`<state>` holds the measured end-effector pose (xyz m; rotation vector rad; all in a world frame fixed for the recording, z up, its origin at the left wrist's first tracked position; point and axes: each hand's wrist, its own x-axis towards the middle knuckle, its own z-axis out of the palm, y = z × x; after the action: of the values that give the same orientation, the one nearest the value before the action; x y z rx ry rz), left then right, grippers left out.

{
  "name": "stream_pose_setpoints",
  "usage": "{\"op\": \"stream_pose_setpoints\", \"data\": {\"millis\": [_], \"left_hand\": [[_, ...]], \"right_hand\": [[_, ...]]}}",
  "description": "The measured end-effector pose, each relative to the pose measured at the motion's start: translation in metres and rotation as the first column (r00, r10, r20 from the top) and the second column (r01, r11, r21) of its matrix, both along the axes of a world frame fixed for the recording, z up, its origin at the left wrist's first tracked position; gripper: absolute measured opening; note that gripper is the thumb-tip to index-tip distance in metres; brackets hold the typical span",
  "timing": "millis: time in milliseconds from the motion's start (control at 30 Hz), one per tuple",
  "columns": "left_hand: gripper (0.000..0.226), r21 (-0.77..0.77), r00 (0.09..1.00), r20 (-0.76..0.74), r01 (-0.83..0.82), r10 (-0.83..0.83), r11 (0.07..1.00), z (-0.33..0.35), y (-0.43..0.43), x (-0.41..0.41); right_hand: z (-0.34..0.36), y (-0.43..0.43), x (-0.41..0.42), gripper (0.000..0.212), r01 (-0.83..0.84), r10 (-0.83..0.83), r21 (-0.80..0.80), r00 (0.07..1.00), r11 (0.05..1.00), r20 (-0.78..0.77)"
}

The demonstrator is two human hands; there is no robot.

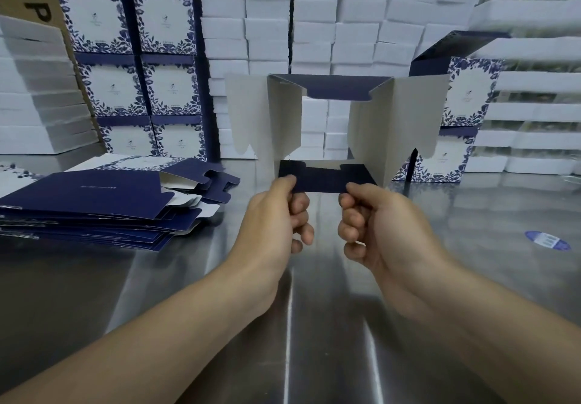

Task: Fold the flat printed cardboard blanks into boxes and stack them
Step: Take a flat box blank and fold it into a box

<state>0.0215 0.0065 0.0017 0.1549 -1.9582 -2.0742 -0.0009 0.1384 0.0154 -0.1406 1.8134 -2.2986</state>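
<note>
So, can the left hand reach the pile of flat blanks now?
Probably not at once: the left hand pinches the open box's dark flap. The pile of flat blanks lies uncovered to its left, so once freed, likely yes.

— What do we see of the half-folded box [333, 121]?
— We see it opened into a tube, navy outside, grey inside, flaps spread.
— And the rest?
— Flat blanks [94, 202] piled left; finished boxes [132, 58] stacked behind.

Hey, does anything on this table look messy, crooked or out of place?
Mostly the pile of flat blanks on the left: it is fanned out unevenly, flaps sticking out at its right end. A blue round sticker lies alone on the metal table. No damage shows.
</note>
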Motion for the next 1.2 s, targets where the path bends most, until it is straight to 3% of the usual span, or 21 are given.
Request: {"op": "stream_pose_setpoints", "data": {"millis": [167, 400, 600, 733, 867, 967, 1033, 1133, 1200], "left_hand": [[0.045, -0.034, 0.999, -0.005, -0.033, 0.033, 0.999, 0.002, -0.001, 0.000], [0.046, -0.050, 0.997, 0.002, -0.075, 0.075, 0.996, 0.006, -0.002, 0.000], [0.045, 0.025, 0.995, -0.040, -0.090, 0.091, 0.996, 0.005, -0.003, 0.001], [0.055, -0.056, 0.999, -0.020, -0.027, 0.026, 0.998, -0.002, 0.000, 0.002], [0.049, -0.166, 0.994, -0.037, -0.109, 0.105, 0.980, -0.005, -0.004, -0.004], [0.042, -0.320, 0.985, -0.074, -0.174, 0.158, 0.931, -0.009, -0.010, -0.009], [0.044, -0.390, 0.975, -0.076, -0.220, 0.207, 0.894, -0.012, -0.014, -0.010], [0.052, -0.446, 0.966, -0.078, -0.256, 0.248, 0.857, -0.011, -0.020, -0.009], [0.061, -0.537, 0.957, -0.080, -0.277, 0.278, 0.797, -0.011, -0.022, -0.008]], "right_hand": [[-0.001, 0.003, -0.001, 0.032, 0.037, -0.036, 0.060, 0.999, 0.998, -0.012], [-0.003, 0.007, -0.006, 0.034, 0.112, -0.113, 0.015, 0.994, 0.994, 0.008], [-0.005, 0.005, -0.003, 0.034, -0.077, 0.077, 0.015, 0.997, 0.997, -0.019], [-0.011, -0.002, 0.007, 0.042, -0.182, 0.210, 0.201, 0.969, 0.963, -0.128], [-0.004, 0.001, 0.007, 0.042, 0.026, 0.101, 0.430, 0.958, 0.902, -0.270], [-0.002, 0.006, 0.007, 0.041, 0.216, -0.037, 0.395, 0.910, 0.893, -0.413], [-0.001, 0.009, 0.006, 0.052, 0.293, -0.096, 0.396, 0.890, 0.870, -0.446], [0.002, 0.014, 0.004, 0.073, 0.353, -0.169, 0.339, 0.867, 0.872, -0.468], [0.005, 0.015, 0.003, 0.076, 0.350, -0.185, 0.257, 0.844, 0.901, -0.503]]}}
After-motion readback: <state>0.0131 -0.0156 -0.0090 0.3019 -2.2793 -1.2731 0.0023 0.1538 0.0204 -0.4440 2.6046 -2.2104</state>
